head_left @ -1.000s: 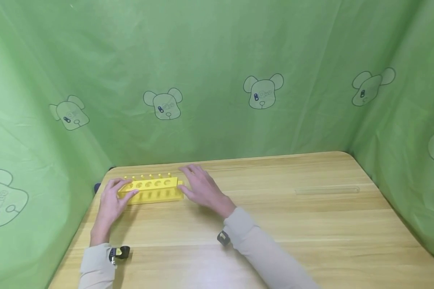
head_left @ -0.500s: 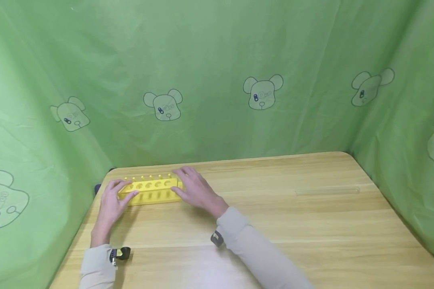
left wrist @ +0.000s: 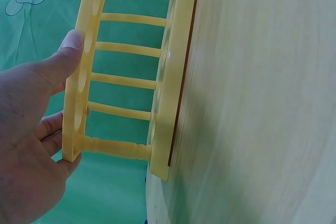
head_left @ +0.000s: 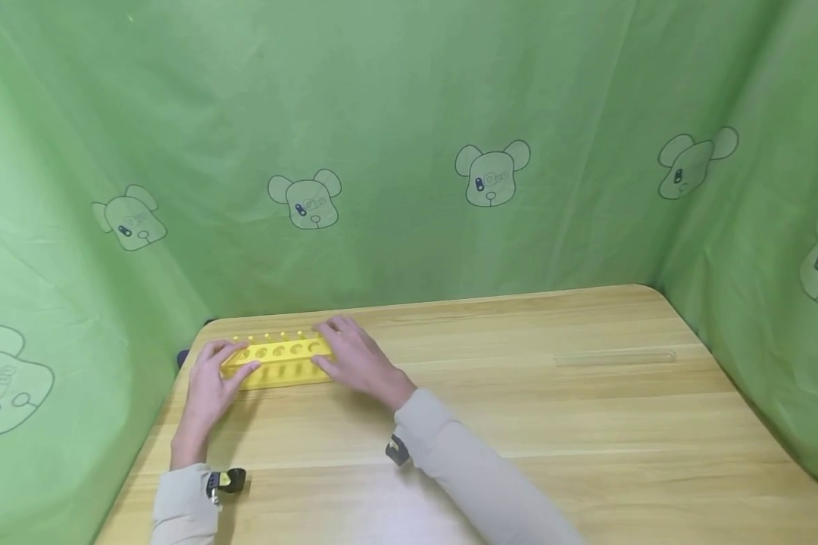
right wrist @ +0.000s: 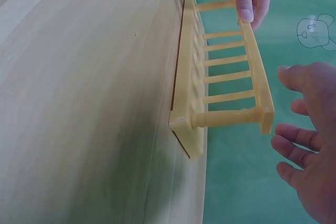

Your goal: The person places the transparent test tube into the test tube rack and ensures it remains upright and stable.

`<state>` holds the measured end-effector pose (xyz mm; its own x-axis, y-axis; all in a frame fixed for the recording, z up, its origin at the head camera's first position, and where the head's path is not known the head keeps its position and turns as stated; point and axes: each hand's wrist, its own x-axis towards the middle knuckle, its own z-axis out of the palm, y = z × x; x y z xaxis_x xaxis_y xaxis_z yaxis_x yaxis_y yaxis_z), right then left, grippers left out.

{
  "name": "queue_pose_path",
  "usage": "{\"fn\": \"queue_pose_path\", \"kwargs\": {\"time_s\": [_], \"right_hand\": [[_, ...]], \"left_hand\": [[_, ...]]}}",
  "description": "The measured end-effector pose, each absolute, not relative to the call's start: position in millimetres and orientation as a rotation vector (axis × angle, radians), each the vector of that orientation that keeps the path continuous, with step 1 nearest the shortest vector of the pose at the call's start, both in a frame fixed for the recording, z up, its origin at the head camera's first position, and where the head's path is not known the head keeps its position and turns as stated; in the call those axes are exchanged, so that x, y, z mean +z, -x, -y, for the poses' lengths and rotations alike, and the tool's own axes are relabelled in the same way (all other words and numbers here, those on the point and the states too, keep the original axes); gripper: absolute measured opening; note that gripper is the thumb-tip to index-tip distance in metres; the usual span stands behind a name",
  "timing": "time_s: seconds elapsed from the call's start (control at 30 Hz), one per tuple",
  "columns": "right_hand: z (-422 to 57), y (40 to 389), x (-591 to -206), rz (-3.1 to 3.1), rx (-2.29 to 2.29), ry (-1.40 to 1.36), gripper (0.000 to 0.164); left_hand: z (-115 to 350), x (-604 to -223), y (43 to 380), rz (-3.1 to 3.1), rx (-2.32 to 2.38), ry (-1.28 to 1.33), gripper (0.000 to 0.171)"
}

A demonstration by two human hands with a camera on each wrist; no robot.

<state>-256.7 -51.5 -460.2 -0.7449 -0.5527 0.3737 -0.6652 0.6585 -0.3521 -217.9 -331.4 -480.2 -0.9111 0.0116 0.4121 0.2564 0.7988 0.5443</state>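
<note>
A yellow test tube rack [head_left: 282,372] stands upright near the table's far left, with a row of round holes in its top plate and pegs along the back. My left hand [head_left: 207,382] grips the left end of that top plate, thumb on the near side and fingers round the far side. Around the rack's right end hovers my right hand [head_left: 363,363], thumb and fingers spread. In the right wrist view, a gap shows between this right hand [right wrist: 310,135] and the rack [right wrist: 231,115]. The left wrist view shows the left hand [left wrist: 37,114] against the top plate.
A clear glass test tube [head_left: 616,358] lies flat on the right part of the wooden table [head_left: 491,424]. Green curtains [head_left: 395,250] with mouse-like drawings hang behind the table and on both sides.
My right hand has moved left, from beside the rack's right end to around it. The left hand keeps its grip, and the rack stays about where it was.
</note>
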Motion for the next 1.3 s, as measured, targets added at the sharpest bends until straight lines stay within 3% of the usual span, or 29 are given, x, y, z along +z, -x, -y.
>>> {"fn": "queue_pose_path", "kwargs": {"time_s": [1.3], "right_hand": [[79.9,261.7,-466.0,2.679,0.495,-1.054,0.045]], "left_hand": [[333.6,-483.5,219.0,2.581,-0.868,0.213,0.045]]}}
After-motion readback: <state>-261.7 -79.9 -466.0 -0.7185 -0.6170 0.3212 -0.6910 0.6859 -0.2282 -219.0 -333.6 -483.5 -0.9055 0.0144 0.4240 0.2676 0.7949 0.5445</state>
